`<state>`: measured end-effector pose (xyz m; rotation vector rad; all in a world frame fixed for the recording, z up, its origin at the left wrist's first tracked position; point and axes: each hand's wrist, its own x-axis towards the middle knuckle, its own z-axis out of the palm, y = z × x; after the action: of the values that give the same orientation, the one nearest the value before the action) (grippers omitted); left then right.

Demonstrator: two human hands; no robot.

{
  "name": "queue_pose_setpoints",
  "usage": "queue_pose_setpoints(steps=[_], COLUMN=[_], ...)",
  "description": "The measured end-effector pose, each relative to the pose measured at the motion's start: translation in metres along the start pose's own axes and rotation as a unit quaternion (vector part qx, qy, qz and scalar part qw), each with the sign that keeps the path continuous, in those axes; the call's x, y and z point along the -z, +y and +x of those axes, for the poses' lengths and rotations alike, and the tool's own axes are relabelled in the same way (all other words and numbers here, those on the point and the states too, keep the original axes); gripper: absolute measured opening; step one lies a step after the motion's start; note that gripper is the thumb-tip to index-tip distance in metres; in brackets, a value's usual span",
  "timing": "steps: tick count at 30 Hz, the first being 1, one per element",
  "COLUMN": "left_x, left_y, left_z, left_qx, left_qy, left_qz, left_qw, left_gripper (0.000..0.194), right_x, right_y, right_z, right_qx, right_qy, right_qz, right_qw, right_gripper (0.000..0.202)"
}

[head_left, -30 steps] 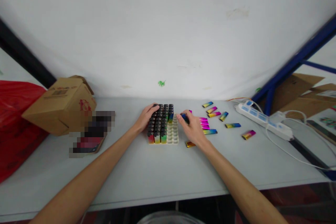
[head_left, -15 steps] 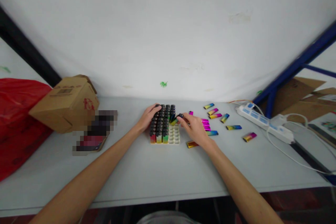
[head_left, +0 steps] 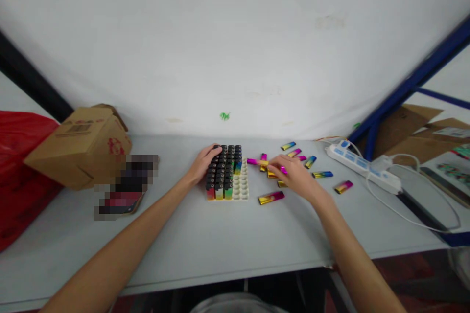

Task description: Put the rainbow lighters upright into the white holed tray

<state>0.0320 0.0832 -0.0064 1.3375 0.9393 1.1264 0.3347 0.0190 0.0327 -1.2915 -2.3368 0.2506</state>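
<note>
A white tray [head_left: 241, 188] holds rows of upright lighters [head_left: 222, 171] with black tops; its right-hand slots show bare at the front. Against the tray's left side rests my left hand [head_left: 203, 162], its fingers wrapped round the back left lighters. My right hand [head_left: 292, 171], right of the tray, pinches a magenta and gold lighter [head_left: 257, 162] that points left toward the tray. Under and around my right hand lie several loose metallic lighters, and one magenta and gold lighter [head_left: 271, 197] lies nearer the front.
At left are a red bag [head_left: 22, 171], a cardboard box [head_left: 79, 149] and a pixelated dark item [head_left: 128, 183]. Several coloured lighters [head_left: 322, 174] are scattered at right. Beyond them sits a white power strip [head_left: 363, 166] with cables, near a blue metal frame [head_left: 411, 80].
My right hand has moved right from the tray and now has a magenta and gold lighter. The blue and yellow lighter it held stands in the tray. My left hand stays at the tray.
</note>
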Motion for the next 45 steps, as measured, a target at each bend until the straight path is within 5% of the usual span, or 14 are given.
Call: queue_pose_setpoints(steps=[5,10,14,18,22,28,32,39,45], left_x=[-0.001,-0.002,-0.002,-0.001,0.0,0.0,-0.002,-0.003,-0.001], left_y=[0.001,0.003,0.003,0.002,0.001,0.002,0.003,0.006,0.001], left_z=[0.0,-0.001,-0.001,0.0,0.001,0.0,-0.001,-0.001,0.0], left_qx=[0.002,0.006,0.007,0.003,-0.001,0.001,-0.005,-0.006,-0.012], left_qy=[0.006,0.004,0.008,0.011,0.013,0.012,0.006,0.018,0.009], left_qz=[-0.006,-0.008,-0.006,0.001,0.007,0.007,0.013,0.023,0.02], left_qw=[1.0,1.0,1.0,1.0,1.0,1.0,1.0,1.0,1.0], left_gripper=[0.03,0.03,0.031,0.032,0.03,0.03,0.03,0.032,0.031], right_x=[0.023,0.016,0.015,0.011,0.002,-0.029,-0.055,-0.067,-0.062], right_y=[0.056,0.07,0.065,0.043,0.005,-0.039,-0.048,-0.049,-0.052], right_z=[-0.066,-0.088,-0.08,-0.052,-0.009,0.034,0.036,0.033,0.034], right_qx=[-0.054,-0.085,-0.153,-0.202,-0.164,-0.189,-0.266,-0.252,-0.286], right_qy=[-0.017,0.001,0.064,0.164,0.138,0.016,0.032,0.054,0.076], right_qz=[-0.021,0.049,0.229,0.418,0.531,0.536,0.463,0.397,0.425], right_qw=[0.998,0.995,0.959,0.87,0.82,0.823,0.845,0.881,0.856], right_gripper=[0.028,0.024,0.029,0.031,0.033,0.046,0.062,0.053,0.057])
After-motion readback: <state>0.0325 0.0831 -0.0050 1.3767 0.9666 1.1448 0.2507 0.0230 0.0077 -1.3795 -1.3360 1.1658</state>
